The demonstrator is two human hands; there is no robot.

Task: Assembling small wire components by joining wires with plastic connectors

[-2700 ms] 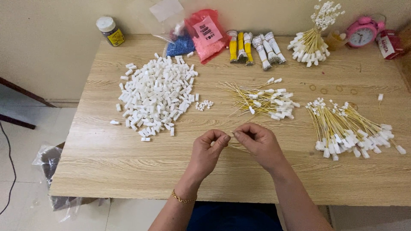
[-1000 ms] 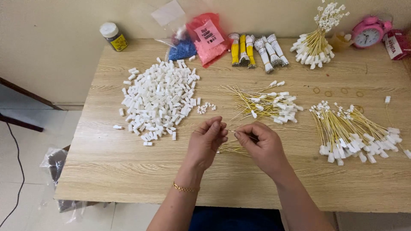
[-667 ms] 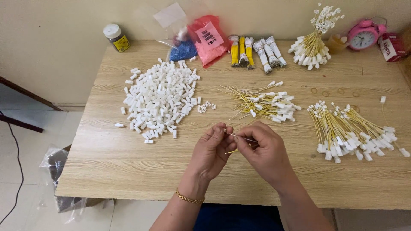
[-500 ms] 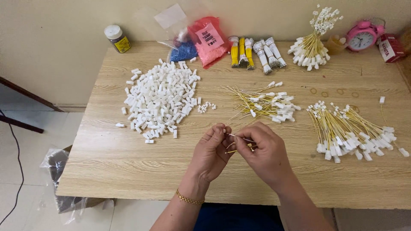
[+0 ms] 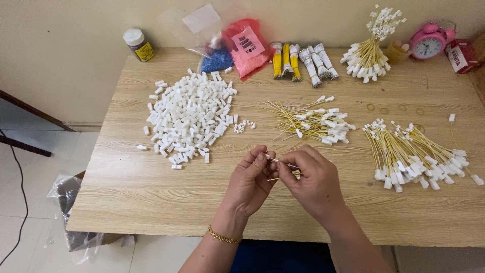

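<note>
Yellow wire (image 5: 283, 164) pinched between left hand (image 5: 248, 183), right hand (image 5: 313, 184)

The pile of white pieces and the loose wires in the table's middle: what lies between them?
In the head view, a few tiny white bits lie between the white pile and the loose wires; otherwise bare table.

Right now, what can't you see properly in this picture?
Head view only:
- The thin yellow wire: mostly covered by the left hand and right hand.
- Tiny white bits beside the white block pile: too small to tell their shape.
- The red box: cut off by the right edge.
- The plastic bag: partly hidden under the table.
</note>
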